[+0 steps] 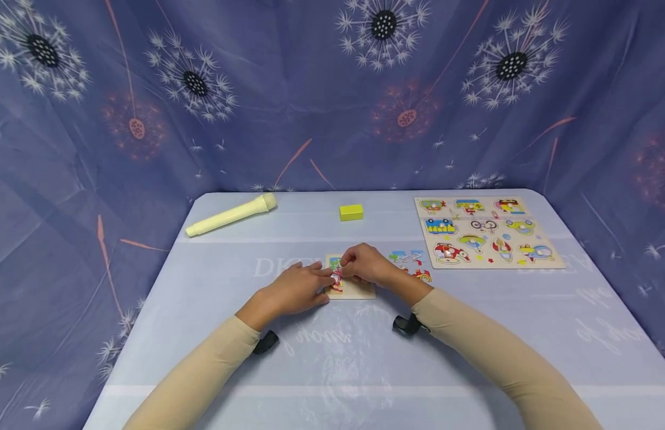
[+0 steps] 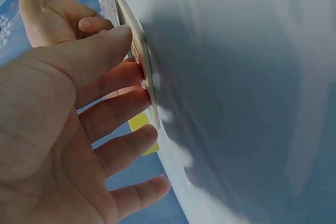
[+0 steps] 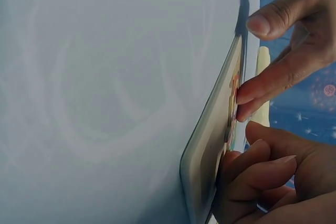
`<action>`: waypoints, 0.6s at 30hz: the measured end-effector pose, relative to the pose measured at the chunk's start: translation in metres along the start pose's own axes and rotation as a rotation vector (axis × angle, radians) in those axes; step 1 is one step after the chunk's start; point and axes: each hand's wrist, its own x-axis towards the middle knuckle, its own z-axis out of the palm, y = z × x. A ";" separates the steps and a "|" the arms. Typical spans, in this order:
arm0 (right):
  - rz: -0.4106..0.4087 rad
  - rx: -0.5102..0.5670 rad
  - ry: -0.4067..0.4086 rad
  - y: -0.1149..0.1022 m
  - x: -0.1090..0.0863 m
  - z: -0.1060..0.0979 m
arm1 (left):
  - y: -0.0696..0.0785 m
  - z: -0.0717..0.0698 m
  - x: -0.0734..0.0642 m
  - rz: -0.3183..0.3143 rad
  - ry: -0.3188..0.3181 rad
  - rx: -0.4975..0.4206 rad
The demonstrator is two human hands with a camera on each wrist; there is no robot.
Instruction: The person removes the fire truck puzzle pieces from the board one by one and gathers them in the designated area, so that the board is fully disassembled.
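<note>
A small wooden jigsaw board (image 1: 359,291) lies on the table between the hands, with a colourful picture section (image 1: 336,284) along its left side. My left hand (image 1: 300,288) reaches over from the left. Its fingers are extended, and the index and middle fingertips touch the picture; in the left wrist view the thumb (image 2: 113,38) is at the board's edge. From the right, my right hand (image 1: 367,264) bends its fingers down onto the picture's upper part. Its fingertips are hidden there, so I cannot tell whether they pinch a piece. Loose jigsaw pieces (image 1: 422,275) lie beside the right wrist.
A larger wooden peg puzzle (image 1: 493,239) with vehicle shapes lies at the back right. Towards the back stand a yellow block (image 1: 351,212) and, further left, a pale yellow toy microphone (image 1: 233,215). A dandelion-patterned curtain (image 1: 311,107) rises behind the table.
</note>
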 end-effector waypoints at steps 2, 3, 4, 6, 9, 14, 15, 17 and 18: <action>-0.007 -0.020 0.011 -0.001 0.000 0.001 | -0.001 0.001 0.000 -0.002 0.003 -0.001; -0.012 -0.036 0.020 0.000 0.001 0.002 | -0.001 0.002 0.001 -0.001 0.005 -0.004; -0.014 -0.055 0.030 -0.001 0.001 0.003 | -0.002 0.002 0.001 0.003 0.007 -0.007; -0.022 -0.100 0.051 -0.003 0.001 0.004 | -0.002 0.002 0.001 0.009 0.008 -0.011; -0.051 -0.187 0.080 -0.003 0.002 0.006 | -0.003 0.001 0.001 0.009 0.011 -0.022; -0.068 -0.276 0.085 -0.003 0.007 0.008 | -0.003 0.000 0.000 -0.006 -0.007 -0.049; -0.063 -0.285 0.084 -0.003 0.007 0.008 | -0.003 0.000 0.000 -0.007 -0.011 -0.053; -0.055 -0.298 0.087 -0.003 0.008 0.008 | -0.003 0.000 0.000 -0.008 -0.011 -0.062; -0.055 -0.297 0.089 -0.004 0.009 0.008 | -0.003 0.000 0.001 -0.008 -0.009 -0.063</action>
